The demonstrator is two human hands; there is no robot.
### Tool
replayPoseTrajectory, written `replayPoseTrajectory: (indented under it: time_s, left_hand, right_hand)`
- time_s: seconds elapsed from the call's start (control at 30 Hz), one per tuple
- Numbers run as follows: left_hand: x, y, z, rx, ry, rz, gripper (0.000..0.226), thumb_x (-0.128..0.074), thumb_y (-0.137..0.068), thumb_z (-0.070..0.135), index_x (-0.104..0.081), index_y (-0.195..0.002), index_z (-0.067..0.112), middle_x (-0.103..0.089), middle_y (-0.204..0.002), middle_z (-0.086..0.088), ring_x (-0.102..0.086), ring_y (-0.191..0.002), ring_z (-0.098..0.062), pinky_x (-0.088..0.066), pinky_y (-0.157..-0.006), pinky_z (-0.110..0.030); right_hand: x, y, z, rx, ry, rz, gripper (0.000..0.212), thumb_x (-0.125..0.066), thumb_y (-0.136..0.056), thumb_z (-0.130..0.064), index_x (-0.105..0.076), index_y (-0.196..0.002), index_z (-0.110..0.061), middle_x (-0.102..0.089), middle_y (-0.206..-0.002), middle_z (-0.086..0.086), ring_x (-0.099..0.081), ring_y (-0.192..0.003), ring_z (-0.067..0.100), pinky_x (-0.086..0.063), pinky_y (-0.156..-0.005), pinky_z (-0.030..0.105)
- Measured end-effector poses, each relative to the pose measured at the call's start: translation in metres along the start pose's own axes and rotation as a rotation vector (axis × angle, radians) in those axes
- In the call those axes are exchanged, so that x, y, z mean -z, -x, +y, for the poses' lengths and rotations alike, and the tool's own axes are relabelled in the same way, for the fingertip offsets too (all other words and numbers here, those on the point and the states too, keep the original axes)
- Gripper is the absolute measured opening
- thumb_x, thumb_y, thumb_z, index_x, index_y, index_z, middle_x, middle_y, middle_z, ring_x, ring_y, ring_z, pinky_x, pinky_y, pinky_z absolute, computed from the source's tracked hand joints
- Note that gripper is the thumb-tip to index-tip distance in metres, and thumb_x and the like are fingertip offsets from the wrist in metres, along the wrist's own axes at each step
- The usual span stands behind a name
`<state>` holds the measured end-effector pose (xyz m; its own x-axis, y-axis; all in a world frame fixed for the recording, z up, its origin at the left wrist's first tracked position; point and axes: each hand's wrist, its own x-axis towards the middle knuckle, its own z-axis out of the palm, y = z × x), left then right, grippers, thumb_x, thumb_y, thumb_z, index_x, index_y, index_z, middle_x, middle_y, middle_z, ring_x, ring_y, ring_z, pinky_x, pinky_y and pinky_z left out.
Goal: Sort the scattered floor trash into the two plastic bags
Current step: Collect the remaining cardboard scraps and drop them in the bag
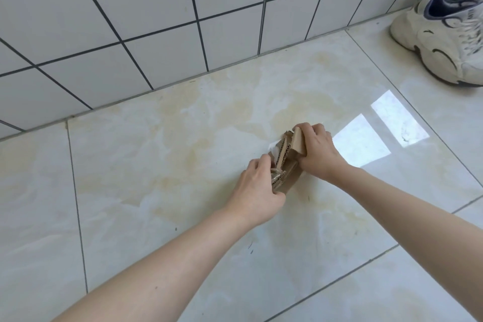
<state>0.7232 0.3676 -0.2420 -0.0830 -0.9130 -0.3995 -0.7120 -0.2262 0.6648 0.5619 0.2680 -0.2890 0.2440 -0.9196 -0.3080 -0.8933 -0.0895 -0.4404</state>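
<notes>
I see both bare forearms reaching forward from the near edge, converging toward the middle of the view. My left hand (257, 191) sits nearer, back of the hand up, fingers curled in and gripping the near end of the cardboard pieces (287, 159). My right hand (317, 150) is just beyond and to the right, wrist bent inward, fingers folded over the far end of the same bundle. The two hands are close together, almost touching.
</notes>
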Motion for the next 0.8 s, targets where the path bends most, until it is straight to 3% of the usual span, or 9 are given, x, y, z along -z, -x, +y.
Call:
replayPoseTrajectory:
  time_s: [0.1, 0.27, 0.37, 0.47, 0.57, 0.63, 0.7, 0.8]
  left_hand:
    - [-0.001, 0.001, 0.002, -0.036, -0.036, -0.035, 0.034, -0.052, -0.080, 0.012, -0.040, -0.111, 0.019, -0.052, -0.113, -0.003, -0.051, -0.104, -0.026, -0.040, -0.080, -0.030]
    - [0.009, -0.008, -0.006, 0.012, -0.069, -0.189, 0.027, -0.058, -0.080, 0.018, -0.051, -0.105, 0.018, -0.063, -0.100, -0.005, -0.058, -0.094, -0.026, -0.049, -0.078, -0.032]
    - [0.010, -0.013, -0.021, 0.018, -0.095, -0.211, 0.045, -0.073, -0.075, 0.031, -0.060, -0.115, 0.014, -0.061, -0.118, -0.001, -0.054, -0.113, -0.021, -0.045, -0.094, -0.029]
    - [0.013, -0.013, -0.030, 0.026, -0.119, -0.174, 0.071, -0.076, -0.072, 0.040, -0.052, -0.133, 0.013, -0.040, -0.142, 0.003, -0.035, -0.130, -0.020, -0.031, -0.108, -0.028]
    - [0.010, -0.010, -0.026, -0.009, -0.042, -0.211, 0.060, -0.078, -0.071, 0.034, -0.059, -0.125, 0.014, -0.035, -0.145, 0.003, -0.039, -0.131, -0.016, -0.031, -0.109, -0.025]
    - [0.006, -0.008, -0.022, -0.020, 0.011, -0.224, 0.047, -0.079, -0.071, 0.028, -0.064, -0.114, 0.016, -0.044, -0.139, 0.002, -0.047, -0.124, -0.015, -0.036, -0.106, -0.025]
    - [0.005, -0.006, -0.023, 0.037, 0.114, -0.234, 0.039, -0.080, -0.071, 0.026, -0.065, -0.106, 0.017, -0.063, -0.118, 0.002, -0.061, -0.106, -0.015, -0.048, -0.097, -0.033]
    - [0.008, -0.004, -0.029, 0.104, 0.192, -0.224, 0.034, -0.080, -0.072, 0.025, -0.065, -0.101, 0.016, -0.072, -0.096, 0.002, -0.067, -0.091, -0.013, -0.054, -0.088, -0.037]
  right_hand:
    - [0.008, 0.001, 0.003, -0.101, -0.243, -0.004, 0.050, -0.051, -0.076, -0.004, -0.042, -0.122, -0.021, -0.051, -0.110, 0.011, -0.052, -0.098, 0.032, -0.050, -0.079, 0.037]
    - [0.022, 0.002, 0.011, -0.254, -0.367, -0.121, 0.022, -0.057, -0.074, -0.004, -0.055, -0.096, -0.009, -0.061, -0.089, 0.012, -0.057, -0.083, 0.030, -0.043, -0.066, 0.033]
    - [0.019, 0.007, 0.009, -0.211, -0.340, -0.168, 0.017, -0.056, -0.076, -0.006, -0.056, -0.092, -0.010, -0.063, -0.090, 0.014, -0.057, -0.078, 0.026, -0.043, -0.063, 0.032]
    - [0.018, 0.013, 0.001, -0.183, -0.417, -0.134, 0.015, -0.050, -0.080, -0.001, -0.051, -0.084, -0.016, -0.054, -0.077, 0.000, -0.048, -0.068, 0.014, -0.035, -0.057, 0.023]
    - [0.012, 0.017, -0.012, -0.164, -0.501, -0.052, 0.019, -0.046, -0.080, 0.001, -0.049, -0.087, -0.016, -0.050, -0.077, -0.005, -0.047, -0.070, 0.012, -0.035, -0.058, 0.024]
    - [0.008, 0.019, -0.021, -0.174, -0.595, -0.001, 0.015, -0.049, -0.084, -0.005, -0.049, -0.089, -0.019, -0.051, -0.081, -0.006, -0.048, -0.074, 0.012, -0.037, -0.063, 0.025]
    - [0.005, 0.018, -0.028, -0.193, -0.685, 0.029, 0.014, -0.052, -0.086, -0.009, -0.048, -0.089, -0.023, -0.052, -0.082, -0.006, -0.048, -0.076, 0.013, -0.038, -0.067, 0.026]
    - [0.009, 0.018, -0.034, -0.179, -0.702, 0.032, 0.024, -0.052, -0.081, -0.002, -0.051, -0.095, -0.021, -0.054, -0.085, -0.004, -0.050, -0.077, 0.015, -0.040, -0.066, 0.027]
